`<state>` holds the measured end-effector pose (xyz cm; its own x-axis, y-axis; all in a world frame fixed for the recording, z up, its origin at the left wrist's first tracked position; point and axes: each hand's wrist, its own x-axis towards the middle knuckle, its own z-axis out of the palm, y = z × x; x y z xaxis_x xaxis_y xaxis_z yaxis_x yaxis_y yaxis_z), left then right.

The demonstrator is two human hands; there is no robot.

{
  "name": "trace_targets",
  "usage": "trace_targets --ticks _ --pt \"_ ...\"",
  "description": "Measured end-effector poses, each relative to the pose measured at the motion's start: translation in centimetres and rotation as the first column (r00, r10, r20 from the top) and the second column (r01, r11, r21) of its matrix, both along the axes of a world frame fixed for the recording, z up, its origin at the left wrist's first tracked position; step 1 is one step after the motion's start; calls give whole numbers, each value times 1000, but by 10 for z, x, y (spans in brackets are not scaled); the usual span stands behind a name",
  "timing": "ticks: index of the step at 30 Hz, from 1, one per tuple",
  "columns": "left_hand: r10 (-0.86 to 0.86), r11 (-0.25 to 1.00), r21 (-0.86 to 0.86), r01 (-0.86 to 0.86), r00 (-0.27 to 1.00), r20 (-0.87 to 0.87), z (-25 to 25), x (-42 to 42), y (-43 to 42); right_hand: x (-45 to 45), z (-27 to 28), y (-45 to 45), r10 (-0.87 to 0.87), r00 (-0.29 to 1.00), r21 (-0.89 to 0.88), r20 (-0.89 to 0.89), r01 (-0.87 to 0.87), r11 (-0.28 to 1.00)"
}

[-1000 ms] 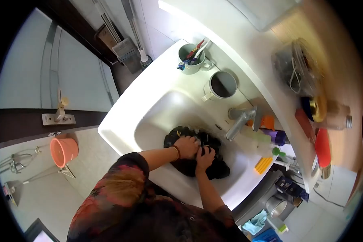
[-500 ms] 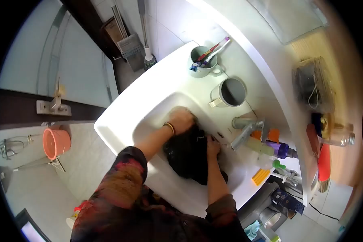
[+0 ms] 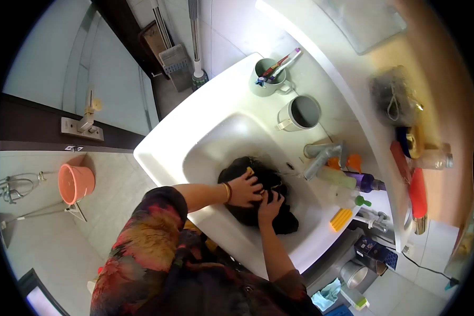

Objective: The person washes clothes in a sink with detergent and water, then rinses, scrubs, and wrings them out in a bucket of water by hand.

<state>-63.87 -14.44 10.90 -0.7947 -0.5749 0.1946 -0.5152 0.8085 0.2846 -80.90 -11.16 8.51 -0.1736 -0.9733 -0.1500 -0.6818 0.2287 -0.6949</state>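
Observation:
A dark, wet-looking bundle of black cloth (image 3: 285, 221) lies bunched in the basin of the white sink (image 3: 205, 152). My left hand (image 3: 244, 190) rests on top of it, palm down with the fingers spread. A small yellow patch (image 3: 250, 170) shows beside that hand; what it belongs to is unclear. Close by on the right, my right hand (image 3: 269, 208) presses on the cloth with bent fingers that dig into its folds. The two hands' fingertips nearly meet. Folds hide the underside of the cloth.
A grey faucet (image 3: 321, 158) reaches over the basin's right side. On the rim stand a mug with toothbrushes (image 3: 268, 84) and a second mug (image 3: 300, 113). Bottles (image 3: 361, 181) and a yellow ridged block (image 3: 341, 219) sit at the right. A pink bucket (image 3: 76, 183) stands left.
My left hand has come from the far side of the basin toward me and opened flat on the cloth. My right hand has shifted left, closer to it. The cloth is bunched differently.

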Motion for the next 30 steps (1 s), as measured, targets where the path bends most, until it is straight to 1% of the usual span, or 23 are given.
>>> trace_targets --ticks 2,4,6,7,8,9,10,12,14,16,17,18,19,20,21,22,23,24,25,26,27,28,30 --pt "163 978 106 -178 977 135 -34 0 -13 8 -10 -11 68 926 1 -372 -73 997" --pt "147 978 126 -167 977 156 -35 -1 -20 9 -17 -15 83 904 -65 -419 -121 991" --pt "235 933 226 -279 950 203 -44 -9 -36 10 -24 -31 70 832 -32 -550 -105 994" --pt "291 909 250 -334 937 193 -47 -13 -44 10 -25 -44 65 831 -43 -553 -106 993" --pt "287 915 238 -326 940 181 -50 -18 -62 10 -27 -65 138 796 90 -590 -105 990" --pt "348 851 336 -404 912 216 -49 -22 -63 8 -31 -69 230 762 239 -605 -102 966" --pt "401 776 418 -472 881 252 -49 -24 -71 6 -36 -81 222 762 231 -608 -97 968" --pt "416 804 379 -459 888 194 -54 -21 -83 0 -49 -99 393 600 293 -697 -261 920" --pt "427 822 351 -449 893 143 -59 -16 -86 -5 -62 -98 384 632 279 -673 -264 923" --pt "394 732 518 -443 895 210 -45 -12 -92 -9 -53 -94 377 663 265 -647 -268 926" --pt "622 601 555 -575 772 127 -56 -21 -84 -9 -36 -92 233 899 241 -371 -149 959" --pt "623 601 555 -575 772 126 -58 -28 -84 -10 -26 -96 49 998 270 -47 -34 962" --pt "740 416 676 -608 658 136 -55 -33 -82 -8 -24 -87 -203 892 250 403 106 962" --pt "831 216 776 -593 528 172 -50 -41 -76 -10 -19 -81 -205 890 245 407 109 963" --pt "766 342 792 -505 638 77 7 -57 -51 -9 8 -63 -323 608 341 726 89 936" --pt "776 367 789 -493 629 33 -6 -65 -50 -10 22 -66 -401 212 406 891 19 914" --pt "745 412 808 -421 666 -33 31 -75 -38 -34 -1 -64 -467 45 470 883 -90 878" --pt "755 452 833 -320 634 -166 53 -86 -24 -40 4 -51 -495 -11 493 869 -80 867" --pt "741 512 798 -318 634 -223 60 -108 -8 -42 11 -37 -497 -51 495 866 -47 868" --pt "653 527 809 -261 733 -189 94 -111 5 -44 12 -20 -496 -83 496 865 -16 868" --pt "620 672 697 -250 705 -344 98 -122 20 -46 9 -7 -483 -112 487 869 14 873" --pt "614 679 692 -246 708 -349 86 -120 17 -45 5 2 -461 -148 471 875 44 881" --pt "574 739 571 -357 778 -257 59 -119 10 -45 -12 11 -363 -249 393 898 81 916"
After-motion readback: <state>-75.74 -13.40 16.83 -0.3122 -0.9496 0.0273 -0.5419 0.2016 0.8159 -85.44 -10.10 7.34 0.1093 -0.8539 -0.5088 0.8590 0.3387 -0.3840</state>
